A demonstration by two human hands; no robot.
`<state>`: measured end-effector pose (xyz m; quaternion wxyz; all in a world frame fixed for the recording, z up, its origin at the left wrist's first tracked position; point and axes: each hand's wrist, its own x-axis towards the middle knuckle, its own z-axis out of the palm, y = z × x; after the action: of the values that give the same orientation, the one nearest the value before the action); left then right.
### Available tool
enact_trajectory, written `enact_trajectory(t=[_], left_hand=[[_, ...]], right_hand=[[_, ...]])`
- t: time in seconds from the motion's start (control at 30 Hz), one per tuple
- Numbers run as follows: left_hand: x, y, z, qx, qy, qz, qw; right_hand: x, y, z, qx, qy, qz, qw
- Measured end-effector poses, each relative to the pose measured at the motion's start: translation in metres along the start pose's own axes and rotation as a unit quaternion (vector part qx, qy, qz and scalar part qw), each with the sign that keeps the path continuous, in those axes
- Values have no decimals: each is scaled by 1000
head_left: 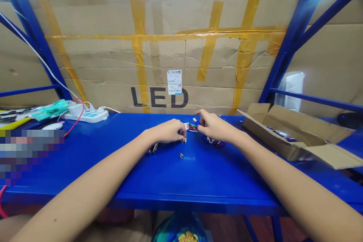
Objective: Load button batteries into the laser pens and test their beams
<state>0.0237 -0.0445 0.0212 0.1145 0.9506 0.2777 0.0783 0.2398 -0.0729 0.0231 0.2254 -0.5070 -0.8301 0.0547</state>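
Observation:
My left hand (171,131) is bent down to the blue tabletop, its fingertips closed at a small silver metal piece (184,140). Between the thumb and fingers of my right hand (212,124) is a small blue tube with a silver end (196,121), tilted. Just past and between both hands lies a row of coloured carabiner clips (193,127) with silver parts. More carabiners (219,144) lie below my right hand, partly covered. Several silver tubes (154,149) stick out from under my left wrist. A small silver ring-like piece (181,155) lies in front.
An opened cardboard box (289,151) with metal items inside stands at right. At left are a white power strip (93,115), a red cable (80,116) and a turquoise bundle (51,110). A large cardboard sheet (113,72) backs the blue table (204,181).

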Motion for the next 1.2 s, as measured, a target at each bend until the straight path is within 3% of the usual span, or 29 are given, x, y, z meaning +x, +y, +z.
enact_trajectory(t=[0.27, 0.47, 0.7, 1.2], left_hand=[[-4, -2, -6, -18, -44, -80, 996], [-12, -8, -23, -18, 8, -90, 996], [-10, -7, -15, 40, -61, -99, 992], [-7, -4, -10, 41, -75, -91, 992]], right_hand=[[1, 3, 0, 4, -5, 2, 1000], [1, 2, 2, -14, -12, -9, 1000], [1, 2, 10, -23, -30, -10, 999], [-2, -9, 14, -39, -52, -38, 997]])
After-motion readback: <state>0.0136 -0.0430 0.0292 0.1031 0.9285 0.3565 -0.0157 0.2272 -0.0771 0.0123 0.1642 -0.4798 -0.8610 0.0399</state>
